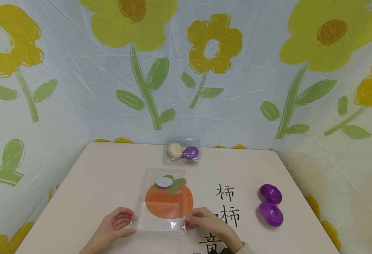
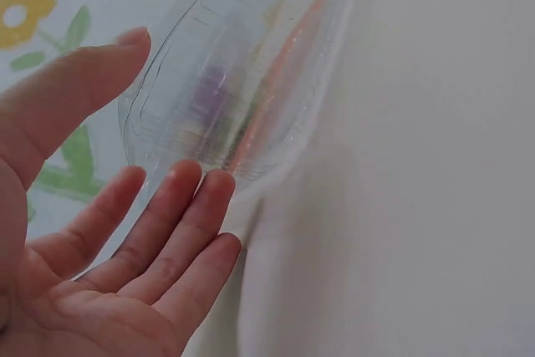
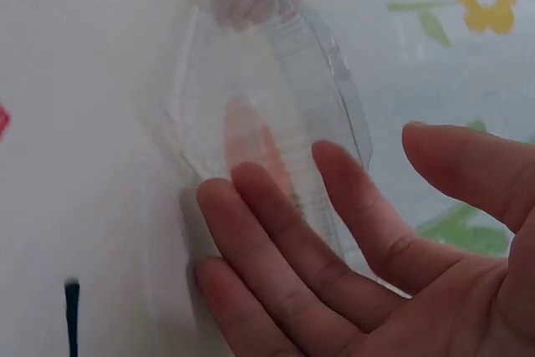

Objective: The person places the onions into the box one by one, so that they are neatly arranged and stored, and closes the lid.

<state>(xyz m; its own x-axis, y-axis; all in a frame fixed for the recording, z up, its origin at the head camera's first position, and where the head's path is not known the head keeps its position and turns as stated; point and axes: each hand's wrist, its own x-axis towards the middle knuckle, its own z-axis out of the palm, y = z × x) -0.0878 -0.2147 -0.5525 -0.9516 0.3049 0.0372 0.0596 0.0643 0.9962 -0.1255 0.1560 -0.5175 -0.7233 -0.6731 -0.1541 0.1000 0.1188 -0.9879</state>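
Observation:
A clear plastic box (image 1: 160, 225) with a white oval sticker (image 1: 164, 182) on it lies over the orange persimmon print of the tabletop, which shows through it. At its near left side is my left hand (image 1: 117, 222), the fingers loosely bent and the thumb apart from them. In the left wrist view the fingertips (image 2: 219, 186) are right at the box's edge. My right hand (image 1: 206, 220) is at the near right corner. The right wrist view has its fingers (image 3: 267, 244) nearly straight along the box wall, the thumb standing away. No contents show inside this box.
Two purple onion-shaped things (image 1: 270, 214) lie at the table's right. Toward the back edge stands another clear box (image 1: 176, 140) with a cream round thing (image 1: 174, 151) and a purple one (image 1: 191, 152) inside. Flower-printed cloth (image 1: 224, 116) hangs behind and beside the table (image 1: 109, 176).

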